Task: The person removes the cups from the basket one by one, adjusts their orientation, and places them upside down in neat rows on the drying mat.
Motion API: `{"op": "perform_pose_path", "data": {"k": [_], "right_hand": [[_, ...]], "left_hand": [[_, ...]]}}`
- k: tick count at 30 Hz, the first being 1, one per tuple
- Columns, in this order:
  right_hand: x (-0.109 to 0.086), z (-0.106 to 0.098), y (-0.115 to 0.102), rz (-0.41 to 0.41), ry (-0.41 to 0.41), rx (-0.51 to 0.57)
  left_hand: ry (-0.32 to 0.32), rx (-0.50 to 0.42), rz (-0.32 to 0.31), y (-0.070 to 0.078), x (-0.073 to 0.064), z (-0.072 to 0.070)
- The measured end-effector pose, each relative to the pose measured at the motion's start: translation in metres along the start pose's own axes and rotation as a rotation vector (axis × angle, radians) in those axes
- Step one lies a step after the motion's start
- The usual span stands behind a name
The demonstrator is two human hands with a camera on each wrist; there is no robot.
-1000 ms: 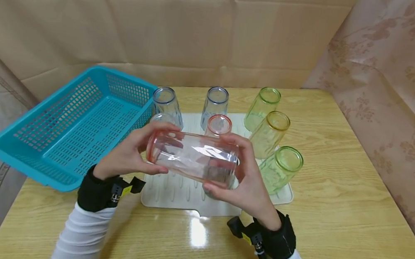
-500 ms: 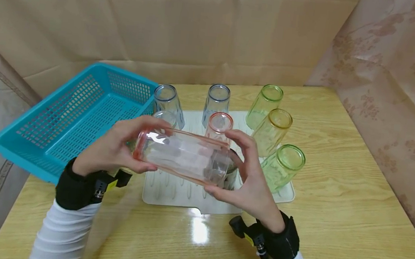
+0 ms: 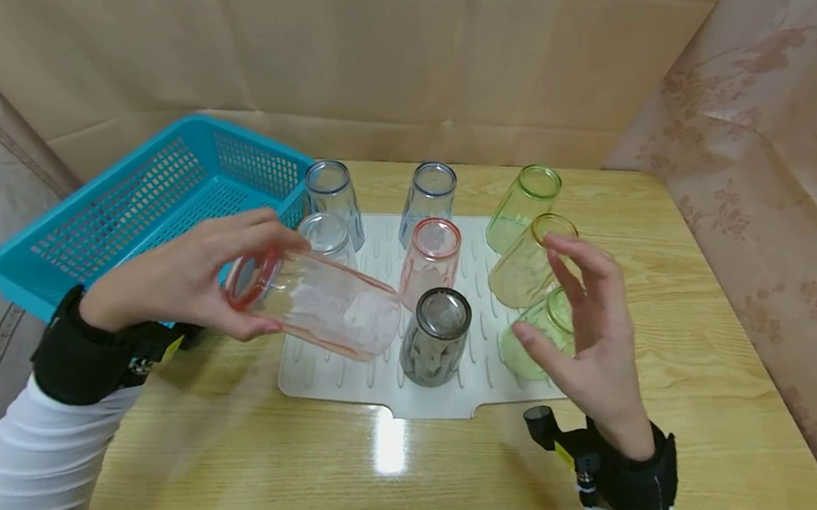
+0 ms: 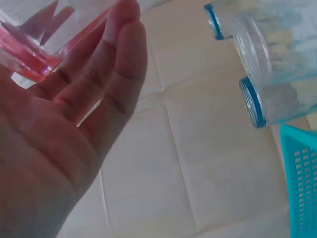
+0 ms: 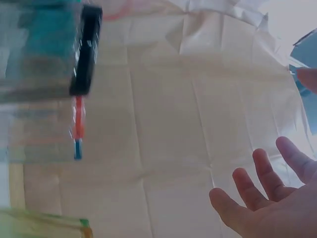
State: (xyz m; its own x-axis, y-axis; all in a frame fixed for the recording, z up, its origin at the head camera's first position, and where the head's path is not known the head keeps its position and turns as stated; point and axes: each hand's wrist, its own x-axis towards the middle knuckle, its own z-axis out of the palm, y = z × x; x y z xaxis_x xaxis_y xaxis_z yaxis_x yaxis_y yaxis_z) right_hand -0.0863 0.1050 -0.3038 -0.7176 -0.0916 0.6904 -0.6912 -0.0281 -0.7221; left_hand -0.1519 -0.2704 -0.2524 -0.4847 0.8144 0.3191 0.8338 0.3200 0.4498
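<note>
A clear pinkish glass (image 3: 333, 305) with a red base lies tilted sideways in the air, its base end gripped by my left hand (image 3: 193, 271) between thumb and fingers. My right hand (image 3: 595, 343) is off the glass, fingers spread and holding nothing, in front of a green glass (image 3: 536, 341) and a yellow glass (image 3: 532, 263). Below the gap between the hands, a grey glass (image 3: 436, 340) stands upside down on the white drying mat (image 3: 345, 380). Behind it is another red-based glass (image 3: 432, 261). In the left wrist view the held glass (image 4: 59, 29) shows only in part.
A blue plastic basket (image 3: 89, 200) stands at the left. Two blue-based glasses, one of them a blue glass (image 3: 428, 203), a clear glass (image 3: 327, 237) and a far green glass (image 3: 522, 212) stand upside down toward the back. A cloth hangs behind the table (image 3: 701, 357).
My right hand has let go of the pinkish glass and moved right. My left hand has carried it left, tilting its far end downward. The grey glass is now uncovered.
</note>
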Motion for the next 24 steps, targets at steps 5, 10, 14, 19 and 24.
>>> {"op": "perform_pose_path", "data": {"k": [5,10,14,19,24], "right_hand": [[0.002,-0.018,-0.005,-0.008,0.082,0.03],[-0.002,-0.026,-0.007,-0.002,0.122,0.033],[-0.005,-0.028,-0.005,-0.002,0.129,0.03],[-0.008,-0.028,-0.002,-0.004,0.123,0.024],[-0.01,-0.028,-0.001,0.0,0.118,0.017]], "left_hand": [[-0.075,0.072,-0.077,0.001,0.0,0.003],[-0.134,0.135,-0.174,0.003,0.0,0.009],[-0.196,0.189,-0.265,0.004,0.0,0.016],[-0.239,0.225,-0.319,-0.001,0.001,0.028],[-0.262,0.235,-0.345,-0.006,0.0,0.041]]}}
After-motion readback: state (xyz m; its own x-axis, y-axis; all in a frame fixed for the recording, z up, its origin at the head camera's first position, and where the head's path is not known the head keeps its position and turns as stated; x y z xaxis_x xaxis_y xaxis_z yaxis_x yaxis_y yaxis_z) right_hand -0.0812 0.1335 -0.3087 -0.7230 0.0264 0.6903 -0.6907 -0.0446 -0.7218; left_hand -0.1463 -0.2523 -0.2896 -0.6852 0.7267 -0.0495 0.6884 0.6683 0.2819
